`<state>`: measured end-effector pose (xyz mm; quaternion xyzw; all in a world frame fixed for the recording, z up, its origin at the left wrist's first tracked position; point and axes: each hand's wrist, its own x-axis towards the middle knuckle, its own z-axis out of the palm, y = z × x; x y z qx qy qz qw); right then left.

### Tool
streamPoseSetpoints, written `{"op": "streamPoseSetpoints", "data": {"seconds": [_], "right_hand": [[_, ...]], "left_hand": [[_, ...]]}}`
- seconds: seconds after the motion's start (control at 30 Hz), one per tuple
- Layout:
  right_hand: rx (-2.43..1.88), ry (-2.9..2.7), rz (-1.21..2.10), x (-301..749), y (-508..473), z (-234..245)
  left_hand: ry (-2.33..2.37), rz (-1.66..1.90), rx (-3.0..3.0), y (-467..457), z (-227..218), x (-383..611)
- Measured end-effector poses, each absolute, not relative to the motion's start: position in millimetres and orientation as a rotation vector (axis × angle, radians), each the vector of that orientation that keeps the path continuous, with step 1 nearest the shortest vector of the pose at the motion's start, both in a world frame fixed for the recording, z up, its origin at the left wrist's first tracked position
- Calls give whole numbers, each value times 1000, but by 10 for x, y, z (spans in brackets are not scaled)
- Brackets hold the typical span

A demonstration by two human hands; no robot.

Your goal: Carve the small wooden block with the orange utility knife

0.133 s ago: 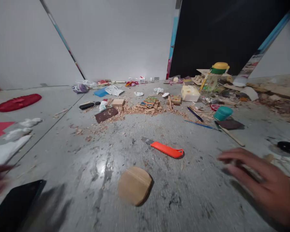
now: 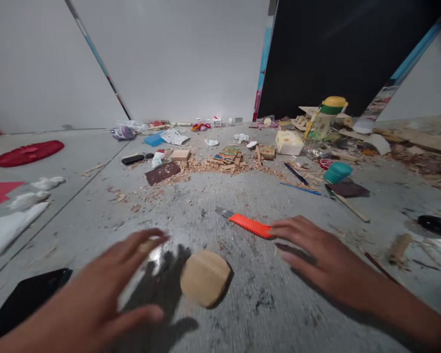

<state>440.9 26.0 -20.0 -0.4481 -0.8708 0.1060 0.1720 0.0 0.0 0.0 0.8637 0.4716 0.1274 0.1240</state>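
Observation:
A flat, roughly rounded piece of wood point(image 2: 205, 278) lies on the grey floor in front of me. My left hand point(image 2: 121, 274) hovers to its left, fingers stretched out and thumb apart, holding nothing. Beyond the wood lies an orange utility knife point(image 2: 249, 224) with its blade out, pointing away to the left. My right hand point(image 2: 308, 250) is open beside it; the fingertips overlap the handle's near end, and whether they touch it I cannot tell. A short wooden piece point(image 2: 400, 248) lies to the right of that hand.
Wood shavings point(image 2: 220, 167) spread across the middle distance, with brown sandpaper point(image 2: 163, 173) on them. Farther right are a blue brush point(image 2: 301, 189), a teal lid point(image 2: 337, 172) and a bottle with a yellow cap point(image 2: 329, 115). A black phone-like slab point(image 2: 25, 299) lies at lower left.
My left hand has come in from the left edge toward the rounded wood. My right hand has moved left to the knife handle, away from the short wooden piece.

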Motion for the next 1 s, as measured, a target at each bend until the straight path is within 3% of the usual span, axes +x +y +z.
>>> {"op": "streamPoseSetpoints", "data": {"seconds": [0.13, 0.23, 0.43, 0.63, 1.0], "right_hand": [[-1233, -2618, 263, 3956, 499, -288], [-1314, -2584, 248, 3864, 615, -394], [-1502, -2394, 255, 4002, 609, -258], [-1534, -2214, 325, 3949, 325, -8], [-1202, -2300, 377, 3954, -30, -440]], "left_hand": [[1156, -121, 2521, 154, -33, 744], [1147, -177, 2482, 241, 8, 1135], [913, 547, 1744, 203, -201, 1137], [699, 833, 1000, 189, -575, 1082], [547, 904, 1213, 113, -551, 1054]]}}
